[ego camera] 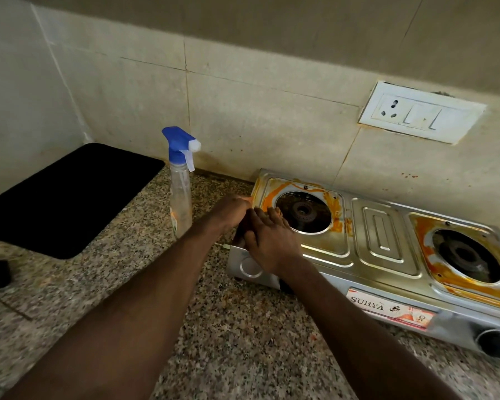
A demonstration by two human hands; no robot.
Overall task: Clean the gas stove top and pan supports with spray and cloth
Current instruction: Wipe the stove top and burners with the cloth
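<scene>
Speckled granite counter (243, 327) below a beige tiled wall (272, 125) with a white socket plate (422, 112), black mat (70, 197) at far left. Steel two-burner gas stove (381, 241) against the wall, orange stains (338, 223) round both burner openings (303, 212), spray bottle (181, 194) upright on the counter just left of it. At the stove's near left corner, right hand (272, 243) laid palm down with fingers (273, 212) fairly straight, gripping nothing, left hand (231, 210) curled at the left edge beside it, grip impossible to tell.
</scene>
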